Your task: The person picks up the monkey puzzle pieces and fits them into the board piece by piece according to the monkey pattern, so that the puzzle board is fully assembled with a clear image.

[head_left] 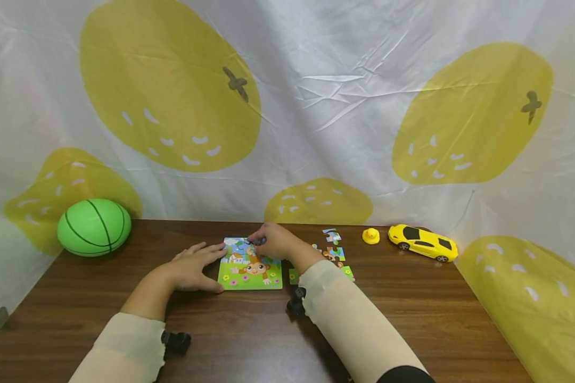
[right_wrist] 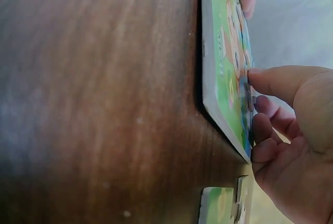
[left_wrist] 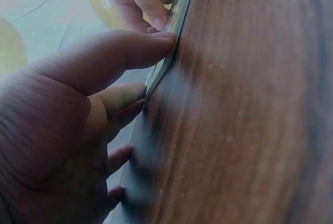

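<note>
A square jigsaw puzzle [head_left: 254,282] with a cartoon monkey, flowers and grass lies flat on the table. My left hand [head_left: 194,268] is spread along its left side, the thumb touching near the lower left corner and the forefinger near the upper left edge. In the left wrist view, the thumb [left_wrist: 140,47] presses the puzzle's edge. Over the puzzle's upper part, my right hand [head_left: 278,244] pinches a small bluish puzzle piece [head_left: 257,241], mostly covered by the fingers. The right wrist view shows the right thumb [right_wrist: 276,81] at the puzzle's surface.
Several loose puzzle pieces [head_left: 335,254] lie right of the puzzle, partly behind my right forearm. Farther right are a yellow rubber duck [head_left: 371,236] and a yellow toy car [head_left: 422,242]. A green ball [head_left: 94,227] sits at the far left, before a fruit-patterned curtain [head_left: 287,122].
</note>
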Motion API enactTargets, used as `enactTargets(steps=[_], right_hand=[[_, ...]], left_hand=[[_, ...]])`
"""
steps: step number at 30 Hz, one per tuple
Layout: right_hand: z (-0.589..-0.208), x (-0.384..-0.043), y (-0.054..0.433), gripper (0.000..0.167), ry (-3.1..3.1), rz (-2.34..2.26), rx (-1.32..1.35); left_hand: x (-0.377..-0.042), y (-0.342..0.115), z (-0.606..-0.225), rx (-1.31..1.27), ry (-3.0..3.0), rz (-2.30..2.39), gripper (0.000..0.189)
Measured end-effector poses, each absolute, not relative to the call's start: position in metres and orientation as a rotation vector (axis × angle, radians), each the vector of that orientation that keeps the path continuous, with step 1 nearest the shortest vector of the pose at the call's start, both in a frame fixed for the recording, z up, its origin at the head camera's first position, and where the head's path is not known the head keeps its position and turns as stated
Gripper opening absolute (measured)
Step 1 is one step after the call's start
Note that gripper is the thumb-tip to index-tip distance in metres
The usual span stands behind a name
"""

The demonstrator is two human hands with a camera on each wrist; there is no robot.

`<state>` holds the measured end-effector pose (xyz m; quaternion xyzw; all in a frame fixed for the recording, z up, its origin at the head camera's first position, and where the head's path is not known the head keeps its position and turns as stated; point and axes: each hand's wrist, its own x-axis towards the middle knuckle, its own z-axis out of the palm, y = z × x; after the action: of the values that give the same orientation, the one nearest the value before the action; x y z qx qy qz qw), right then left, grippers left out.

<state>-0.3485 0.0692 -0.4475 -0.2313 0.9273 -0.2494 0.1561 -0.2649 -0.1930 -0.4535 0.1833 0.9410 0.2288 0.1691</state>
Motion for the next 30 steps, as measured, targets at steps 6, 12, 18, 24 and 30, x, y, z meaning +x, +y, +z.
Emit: enactTargets(steps=[6, 12, 18, 24, 30], right_hand=[[-0.4473, -0.3479, 0.0687, 0.038, 2.654, -0.704, -0.657], [-0.4448, -0.3465, 0.0681, 0.039, 2.636, -0.677, -0.66], [-0.4409, -0.3447, 0.0676, 0.044, 2.639, -0.597, -0.687], [-0.4403, -0.3436, 0.0678, 0.05, 2.656, -0.552, -0.71], [-0.4409, -0.342, 0.0697, 0.047, 2.644, -0.629, -0.689]], left_hand=[[-0.265, -0.1924, -0.4539, 0.522, 2.676, 0.65, 0.103], [-0.2648, -0.1931, -0.4536, 0.521, 2.671, 0.654, 0.103], [-0.2656, -0.1936, -0.4555, 0.513, 2.669, 0.655, 0.103], [-0.2659, -0.1946, -0.4559, 0.512, 2.669, 0.658, 0.104], [-0.2643, -0.1936, -0.4537, 0.528, 2.668, 0.655, 0.104]])
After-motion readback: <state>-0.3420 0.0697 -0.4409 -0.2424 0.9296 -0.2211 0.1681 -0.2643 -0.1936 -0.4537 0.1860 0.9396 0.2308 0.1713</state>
